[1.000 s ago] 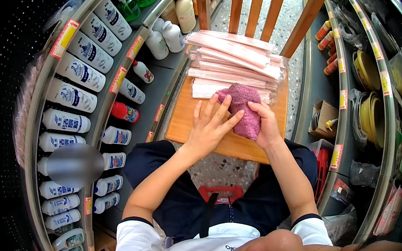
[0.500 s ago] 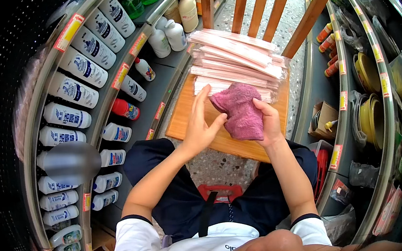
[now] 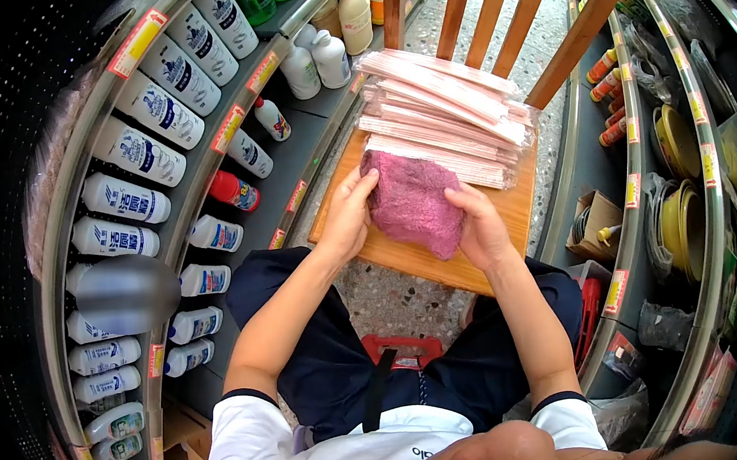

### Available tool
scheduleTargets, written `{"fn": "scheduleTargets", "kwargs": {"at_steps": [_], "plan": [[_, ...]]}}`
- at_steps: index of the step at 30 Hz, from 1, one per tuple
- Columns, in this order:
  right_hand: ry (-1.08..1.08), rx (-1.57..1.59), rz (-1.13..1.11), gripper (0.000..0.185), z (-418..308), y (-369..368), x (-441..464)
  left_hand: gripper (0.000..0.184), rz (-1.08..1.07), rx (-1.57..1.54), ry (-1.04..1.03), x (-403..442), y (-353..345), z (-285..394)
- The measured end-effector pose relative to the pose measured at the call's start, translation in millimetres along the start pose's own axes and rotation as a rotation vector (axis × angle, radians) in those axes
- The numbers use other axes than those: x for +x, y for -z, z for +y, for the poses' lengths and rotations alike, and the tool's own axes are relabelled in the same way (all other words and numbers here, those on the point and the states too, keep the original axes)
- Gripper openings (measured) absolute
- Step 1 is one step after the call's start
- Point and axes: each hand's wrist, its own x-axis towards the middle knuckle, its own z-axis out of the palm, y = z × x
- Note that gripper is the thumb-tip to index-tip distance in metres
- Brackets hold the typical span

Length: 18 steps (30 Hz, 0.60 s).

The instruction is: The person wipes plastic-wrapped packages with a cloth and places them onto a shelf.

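A purple-pink cloth [image 3: 417, 202], folded into a rough rectangle, is stretched between my two hands above the front of a wooden chair seat [image 3: 390, 259]. My left hand [image 3: 351, 212] pinches its left edge, thumb on top. On the opposite side, my right hand [image 3: 479, 223] grips the right edge, its fingers partly hidden behind the cloth. Just beyond the cloth, a pile of long, thin pinkish-white packs in clear plastic [image 3: 455, 113] lies across the seat.
Shelves of white bottles [image 3: 160, 108] curve along my left. The right shelf holds orange-capped bottles [image 3: 605, 84], yellow round items [image 3: 683, 228] and a cardboard box [image 3: 595, 222]. The chair's slatted back [image 3: 503, 14] rises at the far side. A red object [image 3: 403, 349] lies between my legs.
My left hand, open beside the cloth before, has closed on its left edge. The cloth has been spread flatter and wider between both hands. The view has shifted slightly.
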Motion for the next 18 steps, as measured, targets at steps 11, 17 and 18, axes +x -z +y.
{"fn": "scheduleTargets", "kwargs": {"at_steps": [11, 17, 18], "plan": [[-0.046, -0.421, -0.212, 0.033, 1, 10, -3, 0.032, -0.217, 0.158, 0.309, 2, 21, 33], [-0.059, -0.39, -0.177, 0.024, -3, -1, -7, 0.025, -0.213, 0.1, 0.314, 6, 25, 46], [-0.053, -0.411, -0.165, 0.024, -3, 3, -5, 0.026, -0.212, 0.132, 0.282, 7, 27, 44]]}}
